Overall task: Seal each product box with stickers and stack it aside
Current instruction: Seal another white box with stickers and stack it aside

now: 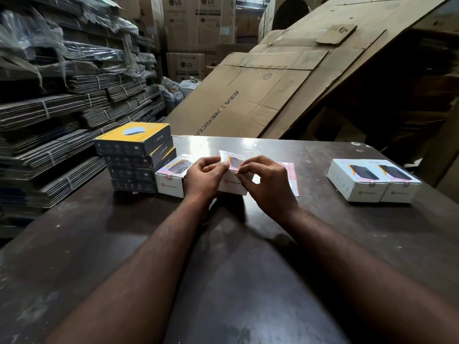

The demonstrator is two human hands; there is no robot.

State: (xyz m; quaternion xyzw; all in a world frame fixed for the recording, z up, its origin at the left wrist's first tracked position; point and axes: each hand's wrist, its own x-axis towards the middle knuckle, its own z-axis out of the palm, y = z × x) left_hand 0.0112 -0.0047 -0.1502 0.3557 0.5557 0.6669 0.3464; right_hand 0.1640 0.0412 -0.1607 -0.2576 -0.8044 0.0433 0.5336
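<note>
At mid-worktop, just ahead of the person, a white product box sits with its printed top tilted slightly toward the camera and its logo side facing forward; the left hand grips its left end, fingers curled over the top and thumb against the near edge; the right hand meets it from the other side, thumb and forefinger pinched together at the box's front upper edge, the other fingers arched loosely above; whether a sticker lies under that pinch is too small to tell. Behind the right hand, flat on the worktop, lies a sticker sheet with pink markings, partly hidden by the hand. Just left of the held box stands a second white box of the same kind, a pink sticker across its front top edge; touching that one, further left, rises a stack of yellow-and-grey boxes, four high, the upper ones slightly turned. Well apart on the right, two more white boxes sit side by side, touching, each with a small pink sticker on its front edge. Beyond the worktop, large flattened cardboard sheets lean at a slant; tied bundles of flat cartons are piled along the left; tall printed cartons stand at the back.
</note>
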